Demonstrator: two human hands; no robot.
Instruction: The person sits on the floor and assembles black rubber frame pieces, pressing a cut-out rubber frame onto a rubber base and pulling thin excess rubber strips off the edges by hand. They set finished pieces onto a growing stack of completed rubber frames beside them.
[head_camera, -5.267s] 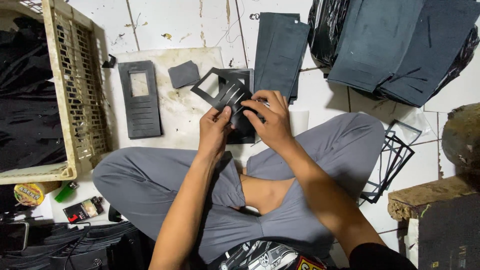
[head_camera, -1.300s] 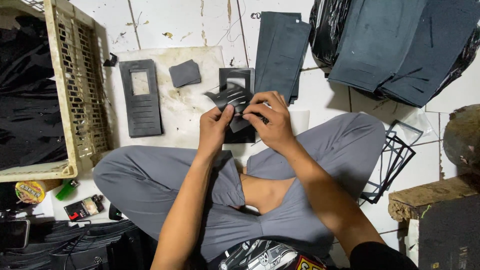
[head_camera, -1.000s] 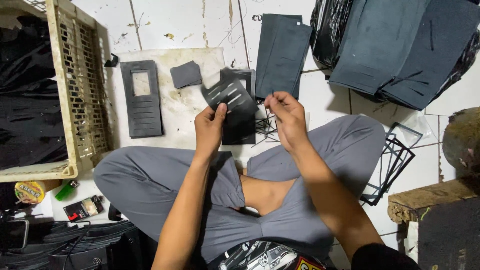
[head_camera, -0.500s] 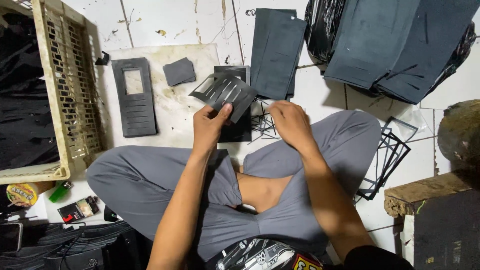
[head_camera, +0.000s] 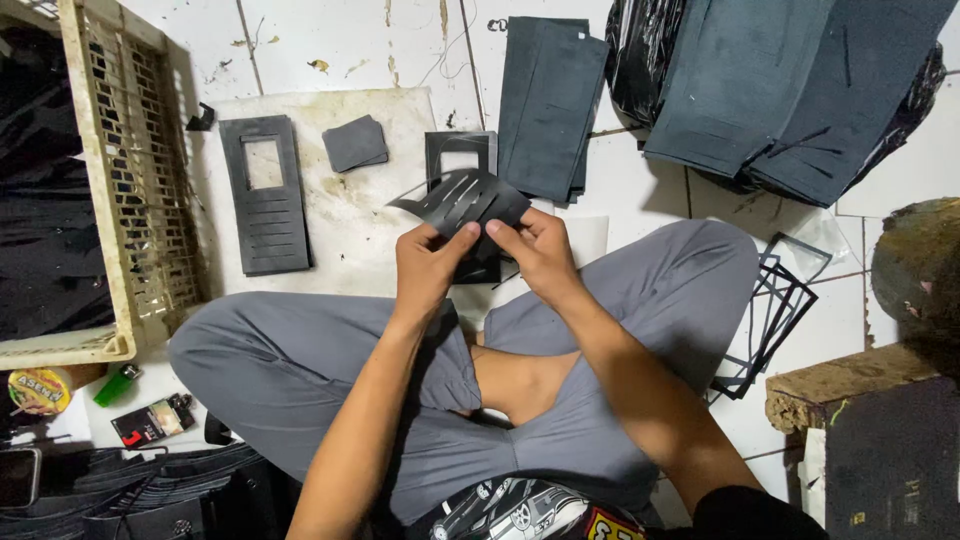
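Sitting cross-legged on the tiled floor (head_camera: 900, 160), the person pinches a slotted black sheet (head_camera: 462, 197) between both thumbs and forefingers, left hand (head_camera: 428, 268) and right hand (head_camera: 540, 255) each in a closed grip on its near edge, held just above the knees. It looks like mid-handling of the cut piece. At far left, a cream crate (head_camera: 140, 180) holds dark material; I cannot tell what.

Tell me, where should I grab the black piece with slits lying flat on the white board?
Grip the slotted black piece by a long side edge, coming from above with fingers. It lies flat, its window and slits leave only thin strips, and the solid outer frame looks sturdier.
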